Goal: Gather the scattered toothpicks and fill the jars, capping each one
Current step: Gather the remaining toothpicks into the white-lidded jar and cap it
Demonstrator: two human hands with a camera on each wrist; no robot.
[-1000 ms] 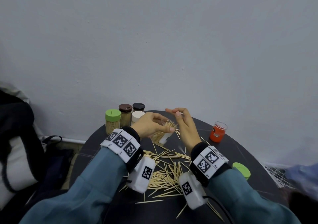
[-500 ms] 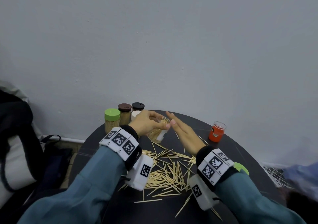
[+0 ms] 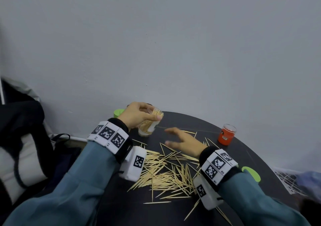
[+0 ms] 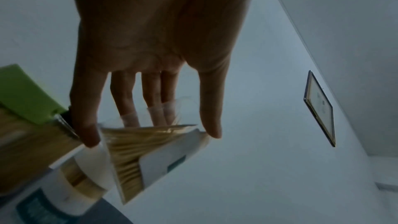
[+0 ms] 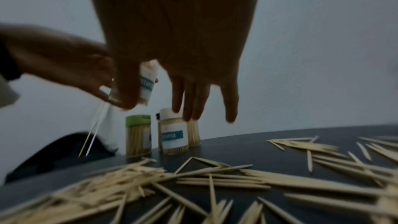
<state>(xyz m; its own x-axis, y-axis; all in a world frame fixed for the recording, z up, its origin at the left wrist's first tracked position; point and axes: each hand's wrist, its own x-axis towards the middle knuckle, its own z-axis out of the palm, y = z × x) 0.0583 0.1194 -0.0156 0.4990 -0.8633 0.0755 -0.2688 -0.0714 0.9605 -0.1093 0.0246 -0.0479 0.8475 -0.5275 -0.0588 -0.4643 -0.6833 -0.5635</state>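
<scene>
The left hand [image 3: 137, 116] held a clear jar [image 3: 147, 126] lifted off the round dark table [image 3: 243, 149], fingers and thumb curled round its upper wall just under the open mouth, and the jar leaned over with toothpick tips fanning past the thumb. In the left wrist view the fingertips [image 4: 129, 118] showed through the plastic behind a sloping bundle of sticks, so the jar looked partly filled and uncapped. The right hand [image 3: 184, 142] hovered with fingers spread and relaxed, holding nothing, just over the scattered toothpicks [image 3: 166, 175], most of which lay below and behind its wrist, toward the person. A loose green cap [image 3: 251, 173] lay beside the right wrist on its outer side, and an orange jar [image 3: 226, 135] stood further out past the fingers to their right. Beyond the left hand stood filled, capped jars, one with a green lid [image 5: 137, 120]. By my judgement the sticks were light, stiff and sharp-ended, apt to roll and scatter, so they would best be raked into a parallel bundle and pinched at mid-length rather than by the points. The jar looked light, thin-walled and smooth; a grip round the middle of its wall would steady it better, since a tilted open mouth could spill what it held.
</scene>
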